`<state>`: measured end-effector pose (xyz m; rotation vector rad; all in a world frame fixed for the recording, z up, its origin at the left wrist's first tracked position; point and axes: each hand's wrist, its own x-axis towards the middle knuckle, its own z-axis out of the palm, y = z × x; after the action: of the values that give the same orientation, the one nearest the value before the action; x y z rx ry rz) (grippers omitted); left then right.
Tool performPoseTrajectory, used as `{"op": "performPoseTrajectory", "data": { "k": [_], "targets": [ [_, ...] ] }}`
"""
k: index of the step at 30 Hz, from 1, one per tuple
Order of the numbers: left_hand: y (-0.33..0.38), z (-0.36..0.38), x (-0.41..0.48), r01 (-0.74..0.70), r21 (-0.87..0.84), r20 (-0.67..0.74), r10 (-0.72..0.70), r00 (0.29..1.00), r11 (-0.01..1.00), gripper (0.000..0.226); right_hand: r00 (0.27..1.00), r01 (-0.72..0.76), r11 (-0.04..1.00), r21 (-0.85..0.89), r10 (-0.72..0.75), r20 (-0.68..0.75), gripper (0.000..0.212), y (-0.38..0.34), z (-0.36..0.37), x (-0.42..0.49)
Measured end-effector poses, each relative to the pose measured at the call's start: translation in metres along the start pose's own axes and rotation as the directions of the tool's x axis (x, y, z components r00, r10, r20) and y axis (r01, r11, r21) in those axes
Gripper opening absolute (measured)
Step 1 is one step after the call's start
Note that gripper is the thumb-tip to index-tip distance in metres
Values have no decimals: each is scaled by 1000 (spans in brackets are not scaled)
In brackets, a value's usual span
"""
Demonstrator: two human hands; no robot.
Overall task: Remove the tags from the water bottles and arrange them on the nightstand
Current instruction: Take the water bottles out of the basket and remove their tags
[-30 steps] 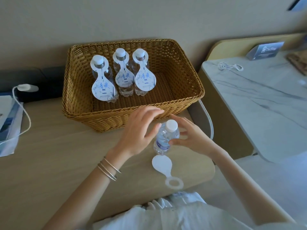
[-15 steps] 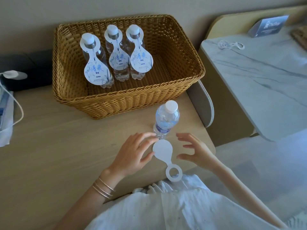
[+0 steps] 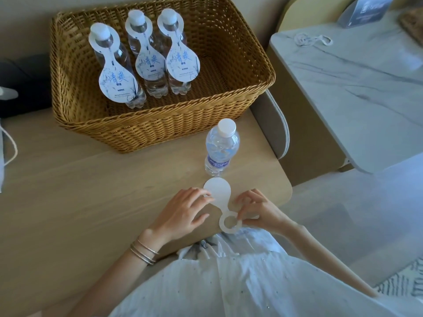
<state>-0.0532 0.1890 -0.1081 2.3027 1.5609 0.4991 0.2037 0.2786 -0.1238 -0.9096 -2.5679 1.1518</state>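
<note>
— Pinching the ring end of the tag (image 3: pixel 218 193), is our right hand (image 3: pixel 258 211)?
— Yes. Our left hand (image 3: pixel 180 216) lies relaxed, fingertips touching its round end. The bare bottle (image 3: pixel 220 149) stands upright at the tag's twelve o'clock; three tagged bottles (image 3: pixel 148 65) stand at eleven, inside the basket (image 3: pixel 160 138).

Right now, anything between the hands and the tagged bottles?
The basket's front wall stands between the left hand, right hand and the tagged bottles inside; they're open from above. The untagged bottle stands before the basket, ahead of the right hand.
</note>
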Motion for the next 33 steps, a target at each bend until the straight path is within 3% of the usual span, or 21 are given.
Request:
{"op": "performPoseTrajectory", "data": {
  "k": [3,6,8,11,15,21,26,29,33],
  "targets": [
    [4,-23,6,14,-18,-97,-15,995,1000,33,977,-18,989,144,48,-209,9,-38,-25,11],
    [6,-58,19,44,-23,-243,-49,969,999,33,914,103,970,220,-5,-405,10,-86,-66,36],
    [4,-79,29,66,-2,-323,-63,944,998,32,882,129,933,337,48,-470,14,-110,-91,56],
    [-1,-103,45,97,81,-402,-56,914,992,32,871,104,870,483,154,-466,14,-129,-115,84],
    [-10,-119,61,168,168,-437,-79,896,971,35,899,-55,819,572,290,-329,19,-125,-130,103],
    [-11,-120,74,158,234,-400,-53,915,959,40,946,-162,831,532,285,-157,12,-113,-133,96],
    [-16,-122,81,195,264,-374,-86,923,944,40,938,-215,937,276,277,-208,9,-108,-137,100],
    [-23,-123,87,268,274,-363,-159,918,923,41,925,-189,954,232,252,-284,10,-107,-150,105],
    [-32,-124,94,368,288,-338,-265,903,884,44,918,-109,981,163,163,-362,28,-101,-162,124]
  ]
}}
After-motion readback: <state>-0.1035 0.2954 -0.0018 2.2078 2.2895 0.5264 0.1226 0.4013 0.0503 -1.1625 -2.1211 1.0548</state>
